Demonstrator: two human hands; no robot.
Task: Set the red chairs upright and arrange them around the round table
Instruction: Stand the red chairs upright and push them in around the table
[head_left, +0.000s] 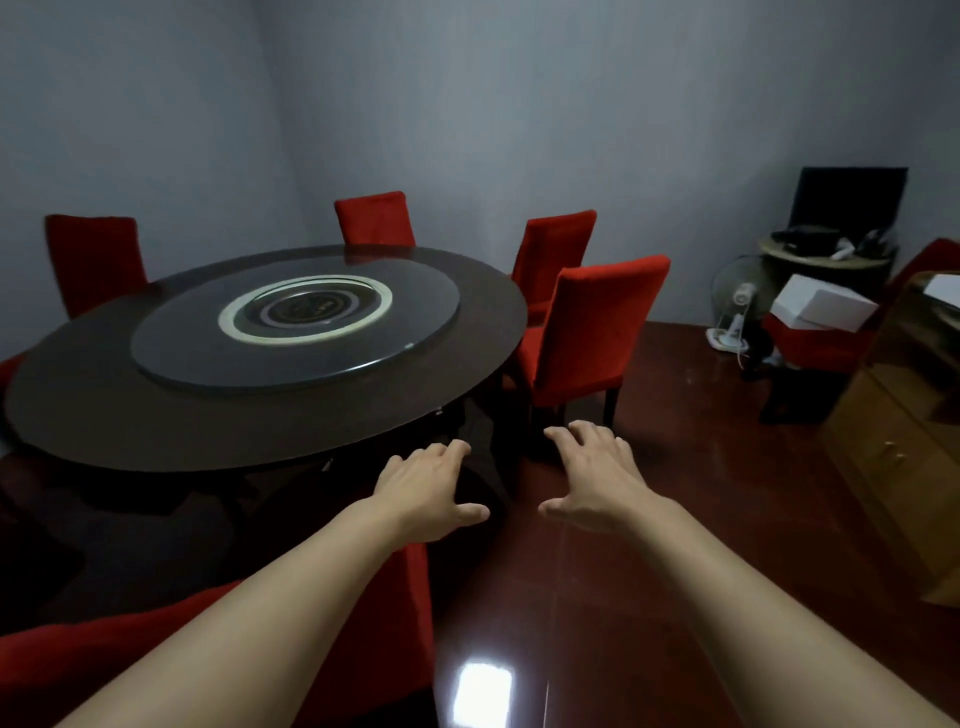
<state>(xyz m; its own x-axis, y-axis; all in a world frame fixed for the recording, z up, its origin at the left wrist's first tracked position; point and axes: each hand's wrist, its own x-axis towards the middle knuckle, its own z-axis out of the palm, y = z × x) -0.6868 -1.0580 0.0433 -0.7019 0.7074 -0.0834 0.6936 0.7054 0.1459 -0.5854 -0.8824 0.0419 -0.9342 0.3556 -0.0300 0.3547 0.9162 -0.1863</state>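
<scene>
Red chairs stand upright round the far and right sides of the round table: one at the far left, one at the back, one at the right rear and the nearest just beside the table's right edge. Another red chair sits low in the foreground under the left forearm. The left hand and right hand reach forward over the glossy dark-red floor, fingers spread and loosely bent, holding nothing. A glass turntable tops the table.
</scene>
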